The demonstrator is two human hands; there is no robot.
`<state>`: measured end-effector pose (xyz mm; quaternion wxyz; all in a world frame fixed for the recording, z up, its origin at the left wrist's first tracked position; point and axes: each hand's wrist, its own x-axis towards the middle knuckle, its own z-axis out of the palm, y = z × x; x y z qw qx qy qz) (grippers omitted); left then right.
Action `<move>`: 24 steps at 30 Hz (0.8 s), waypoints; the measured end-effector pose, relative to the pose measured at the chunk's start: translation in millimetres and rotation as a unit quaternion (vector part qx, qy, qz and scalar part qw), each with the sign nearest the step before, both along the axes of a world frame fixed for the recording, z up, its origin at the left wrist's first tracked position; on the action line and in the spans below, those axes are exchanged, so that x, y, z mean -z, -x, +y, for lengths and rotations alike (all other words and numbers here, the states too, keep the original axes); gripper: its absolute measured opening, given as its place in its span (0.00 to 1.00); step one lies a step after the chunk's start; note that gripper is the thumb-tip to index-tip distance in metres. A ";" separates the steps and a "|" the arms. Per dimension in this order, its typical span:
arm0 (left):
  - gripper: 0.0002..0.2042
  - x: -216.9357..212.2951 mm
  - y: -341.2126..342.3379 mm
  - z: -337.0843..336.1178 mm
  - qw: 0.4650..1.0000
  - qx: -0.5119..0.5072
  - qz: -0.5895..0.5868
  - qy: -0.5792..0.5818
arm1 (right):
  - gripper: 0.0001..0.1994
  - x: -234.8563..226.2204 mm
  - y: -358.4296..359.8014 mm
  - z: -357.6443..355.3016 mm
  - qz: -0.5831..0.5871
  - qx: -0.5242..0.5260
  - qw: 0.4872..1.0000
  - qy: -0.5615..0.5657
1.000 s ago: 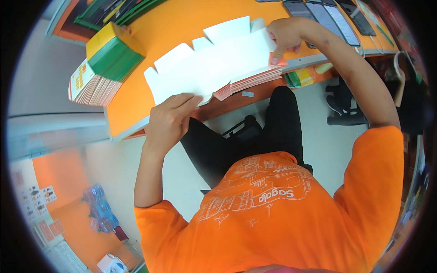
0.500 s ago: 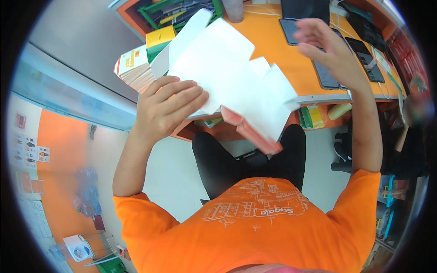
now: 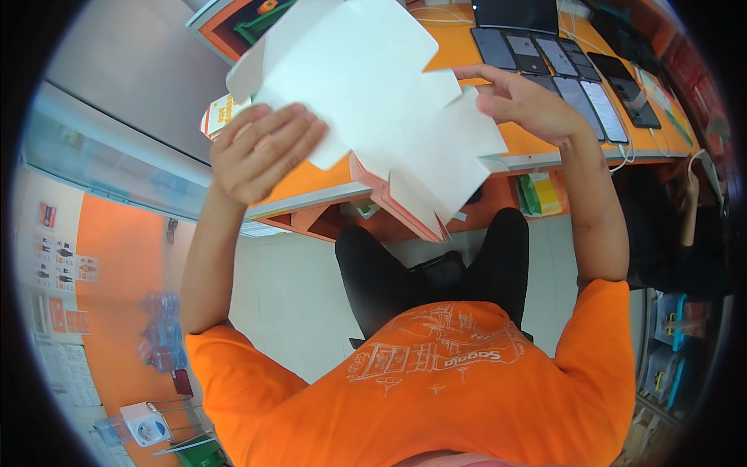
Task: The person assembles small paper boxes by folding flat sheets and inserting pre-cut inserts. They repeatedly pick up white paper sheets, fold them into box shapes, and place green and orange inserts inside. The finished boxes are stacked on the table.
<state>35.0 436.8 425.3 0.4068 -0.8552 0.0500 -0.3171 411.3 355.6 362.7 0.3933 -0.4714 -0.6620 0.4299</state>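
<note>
The left hand [image 3: 261, 152] grips the left edge of a stack of flat, white die-cut cardboard box blanks with pink edges [image 3: 381, 101], fingers together and curled over the top sheet. The right hand [image 3: 525, 101] supports the stack's right side, fingers extended and slightly apart against the upper flap. The stack is held raised and tilted above the orange tabletop [image 3: 327, 175], in front of the torso. A row of dark smartphones [image 3: 572, 78] lies on the tabletop beyond the right hand. A small stack of yellow-and-white printed cartons [image 3: 218, 115] sits just beside the left hand.
</note>
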 end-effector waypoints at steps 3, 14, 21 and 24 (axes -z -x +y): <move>0.12 -6.5 -5.9 7.1 0.999 -0.038 -0.015 0.023 | 0.36 16.6 1.4 -14.7 0.029 0.100 0.994 0.032; 0.13 89.9 -19.5 13.6 0.978 -0.069 -0.142 0.134 | 0.19 47.5 50.8 -63.1 0.336 0.228 0.909 -0.088; 0.18 149.9 -53.6 -3.3 0.438 0.153 -0.337 0.820 | 0.15 44.3 98.0 -80.9 -0.127 0.232 0.778 -0.571; 0.22 140.5 -83.1 -39.6 0.116 0.312 -0.292 0.897 | 0.15 57.3 103.7 -72.8 -0.142 0.225 0.757 -0.597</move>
